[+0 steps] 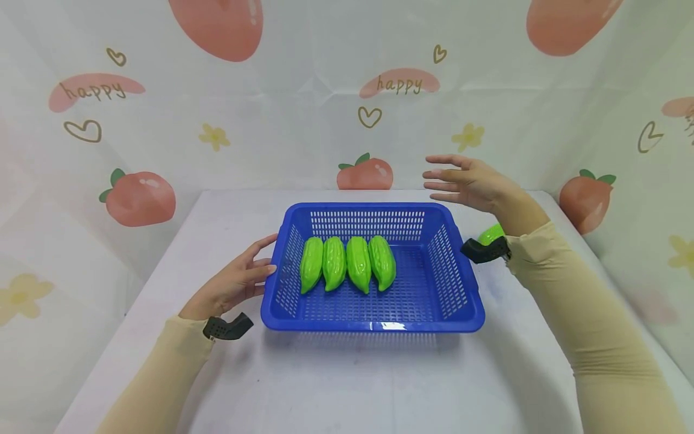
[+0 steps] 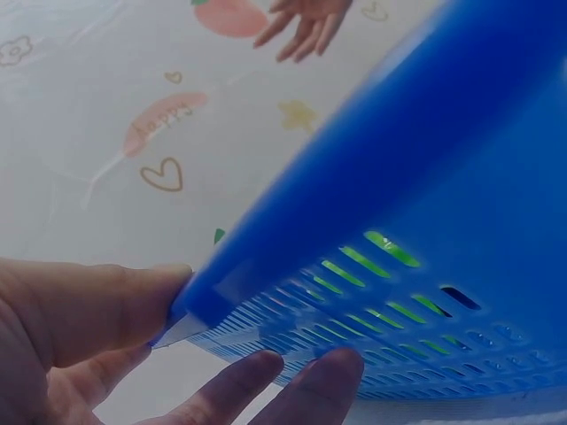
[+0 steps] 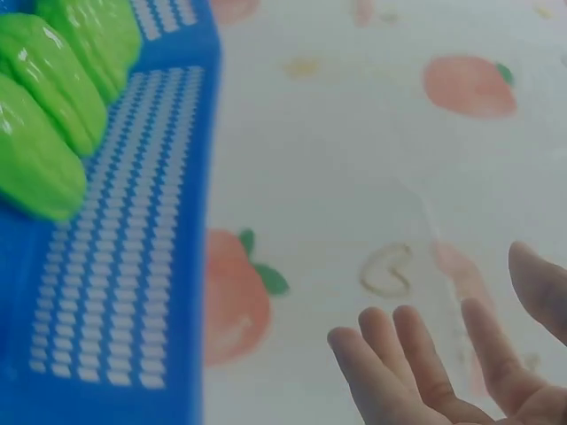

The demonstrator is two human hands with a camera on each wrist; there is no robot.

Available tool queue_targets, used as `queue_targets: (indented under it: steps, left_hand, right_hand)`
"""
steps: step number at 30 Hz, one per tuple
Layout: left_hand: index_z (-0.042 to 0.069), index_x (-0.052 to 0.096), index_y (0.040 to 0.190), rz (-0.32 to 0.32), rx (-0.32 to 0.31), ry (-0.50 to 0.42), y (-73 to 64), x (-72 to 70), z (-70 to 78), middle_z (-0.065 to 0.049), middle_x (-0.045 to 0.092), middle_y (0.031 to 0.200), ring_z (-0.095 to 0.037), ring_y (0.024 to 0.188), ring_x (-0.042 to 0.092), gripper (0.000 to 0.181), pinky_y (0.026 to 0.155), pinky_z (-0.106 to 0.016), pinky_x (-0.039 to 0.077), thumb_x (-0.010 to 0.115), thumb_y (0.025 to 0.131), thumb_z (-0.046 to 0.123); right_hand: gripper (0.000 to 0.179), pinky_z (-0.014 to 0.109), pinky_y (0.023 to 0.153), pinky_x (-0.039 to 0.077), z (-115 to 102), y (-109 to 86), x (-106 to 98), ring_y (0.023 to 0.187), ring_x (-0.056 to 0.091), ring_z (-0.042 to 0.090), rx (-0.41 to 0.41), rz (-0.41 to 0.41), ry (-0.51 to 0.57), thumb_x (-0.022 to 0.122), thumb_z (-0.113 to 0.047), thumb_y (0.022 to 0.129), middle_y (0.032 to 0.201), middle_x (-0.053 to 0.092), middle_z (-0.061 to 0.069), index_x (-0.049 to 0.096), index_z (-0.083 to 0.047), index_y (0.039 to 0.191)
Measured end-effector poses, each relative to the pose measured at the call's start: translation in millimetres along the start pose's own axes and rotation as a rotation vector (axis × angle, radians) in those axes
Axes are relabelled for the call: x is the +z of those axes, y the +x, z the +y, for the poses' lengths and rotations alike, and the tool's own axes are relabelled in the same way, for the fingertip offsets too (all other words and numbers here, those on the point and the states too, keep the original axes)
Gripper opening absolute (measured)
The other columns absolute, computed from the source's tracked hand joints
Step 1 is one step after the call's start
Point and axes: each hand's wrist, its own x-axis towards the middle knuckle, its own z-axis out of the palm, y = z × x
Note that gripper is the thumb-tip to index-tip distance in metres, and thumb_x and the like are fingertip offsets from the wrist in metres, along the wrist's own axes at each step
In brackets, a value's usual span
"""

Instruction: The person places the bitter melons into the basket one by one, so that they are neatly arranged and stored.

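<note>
A blue plastic basket (image 1: 439,325) with slotted walls stands on the white table. Several glossy green bitter melons (image 1: 334,263) lie side by side in its left half. At the basket's left rim, my left hand (image 1: 238,280) holds on, thumb at the edge and other fingers under the rim beside the outer wall, as the left wrist view shows. My right hand (image 1: 472,181) hovers past the basket's far right corner, fingers spread and holding nothing. A bumpy green object (image 1: 492,234), mostly hidden behind the right wrist, lies to the right of the basket.
A white cloth backdrop (image 1: 303,138) printed with peaches, hearts and flowers hangs behind and beside the white table (image 1: 325,386). Each wrist carries a black camera mount, the left one (image 1: 228,327) near the basket's front left corner.
</note>
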Motion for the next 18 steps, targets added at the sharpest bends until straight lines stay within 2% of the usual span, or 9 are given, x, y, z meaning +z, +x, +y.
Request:
queue_targets:
  steps: [5,9,12,18]
  left_hand:
    - [0.033,0.011,0.155,0.007,-0.002,0.002,0.2,0.2,0.1,-0.022,0.047,0.14,-0.022,0.103,0.066,0.078,0.092,-0.04,0.055,0.061,0.096,0.025]
    - [0.034,0.012,0.155,0.012,-0.001,0.008,0.3,0.4,-0.2,-0.023,0.045,0.143,-0.022,0.105,0.066,0.077,0.093,-0.041,0.054,0.061,0.096,0.025]
    - [0.034,0.012,0.155,0.014,0.0,0.014,0.2,0.2,-0.4,-0.024,0.043,0.144,-0.023,0.105,0.066,0.077,0.094,-0.043,0.053,0.06,0.096,0.026]
    - [0.035,0.012,0.155,0.016,0.0,0.017,0.8,0.3,-1.1,-0.023,0.043,0.144,-0.022,0.105,0.066,0.077,0.094,-0.042,0.053,0.06,0.096,0.027]
  right_hand:
    - [0.038,0.027,0.085,0.056,-2.2,-17.9,-27.3,0.103,0.066,0.014,-0.038,0.057,0.066,0.056,-0.015,0.097,0.117,0.061,0.0,0.046,-0.016,0.134]
    - [0.026,0.029,0.081,0.058,2.5,-30.3,-56.6,0.098,0.069,0.016,-0.053,0.095,0.138,0.054,-0.011,0.098,0.109,0.067,-0.001,0.057,-0.02,0.122]
    - [0.024,0.031,0.079,0.059,8.2,-38.7,-81.6,0.096,0.069,0.017,-0.051,0.119,0.182,0.052,-0.008,0.099,0.106,0.069,0.0,0.062,-0.022,0.115]
    - [0.026,0.033,0.078,0.059,24.3,-55.1,-127.7,0.093,0.07,0.02,-0.041,0.165,0.323,0.048,-0.003,0.099,0.104,0.068,0.002,0.063,-0.019,0.112]
